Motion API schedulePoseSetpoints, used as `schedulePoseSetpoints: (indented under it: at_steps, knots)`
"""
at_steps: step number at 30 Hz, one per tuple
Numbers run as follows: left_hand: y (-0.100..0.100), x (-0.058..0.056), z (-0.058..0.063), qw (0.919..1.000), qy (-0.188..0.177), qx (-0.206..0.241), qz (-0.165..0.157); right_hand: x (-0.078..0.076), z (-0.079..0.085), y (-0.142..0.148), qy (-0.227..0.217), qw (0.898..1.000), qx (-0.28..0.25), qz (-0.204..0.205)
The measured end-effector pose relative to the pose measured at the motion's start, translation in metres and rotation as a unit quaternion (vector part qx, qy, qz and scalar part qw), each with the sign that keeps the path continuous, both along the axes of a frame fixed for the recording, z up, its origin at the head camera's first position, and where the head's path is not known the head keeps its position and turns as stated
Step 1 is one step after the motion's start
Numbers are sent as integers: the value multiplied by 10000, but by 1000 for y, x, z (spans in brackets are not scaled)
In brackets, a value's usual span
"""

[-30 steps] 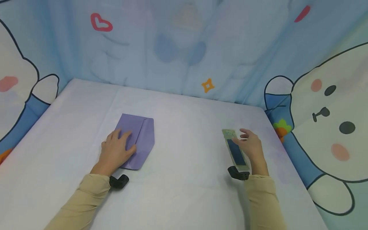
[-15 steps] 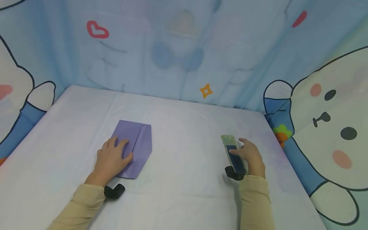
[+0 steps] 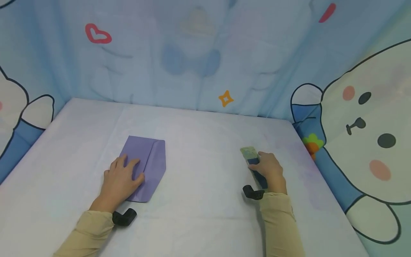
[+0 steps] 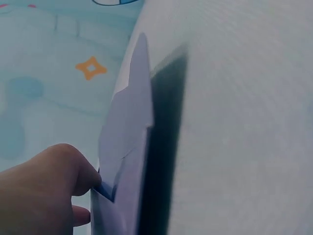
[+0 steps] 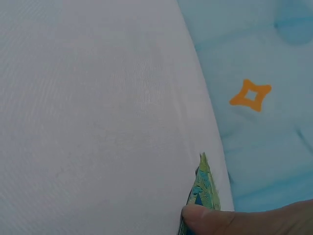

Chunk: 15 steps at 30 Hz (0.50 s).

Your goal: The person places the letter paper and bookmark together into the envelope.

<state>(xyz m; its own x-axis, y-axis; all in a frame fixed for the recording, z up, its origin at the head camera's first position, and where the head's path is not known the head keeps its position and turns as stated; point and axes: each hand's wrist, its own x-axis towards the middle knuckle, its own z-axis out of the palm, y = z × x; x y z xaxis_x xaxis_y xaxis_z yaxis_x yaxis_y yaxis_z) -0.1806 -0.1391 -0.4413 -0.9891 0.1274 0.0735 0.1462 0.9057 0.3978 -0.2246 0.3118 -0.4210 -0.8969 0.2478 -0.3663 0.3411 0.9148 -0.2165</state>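
Observation:
A purple envelope lies on the left part of the table, its long flap seam facing up. My left hand rests on its left side with the fingers spread. In the left wrist view, the thumb touches the envelope at an open edge of the paper, and a dark shadow runs beneath it. On the right, my right hand grips a narrow green card with a dark blue panel by its long sides. The right wrist view shows the thumb pressing on the patterned green card; the other fingers are hidden there.
A white cloth covers the table. Behind it hangs a light blue curtain with printed shapes, and a printed bear borders the right edge. Black wrist cameras sit at both sleeves.
My right hand has lowered onto the card and closed on it, and the card now tilts a little. The left hand stays on the envelope. The head view has shifted slightly.

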Motion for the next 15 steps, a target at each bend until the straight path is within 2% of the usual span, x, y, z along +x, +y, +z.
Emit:
schedulePoseSetpoints:
  at_steps: [4,9,12,15]
  knots:
    - [2,3,-2,10000,11,-22,18,-2,-1,-3,72,9993,30,373]
    - [2,3,-4,10000,11,-58,14,-4,-1,-3,129,9958,-174,893]
    - [2,3,-5,10000,-16,-53,3,-3,-3,-3,165,9902,-423,1323]
    - [2,3,-5,10000,-10,-70,-13,-2,-4,-2,333,9789,-763,1865]
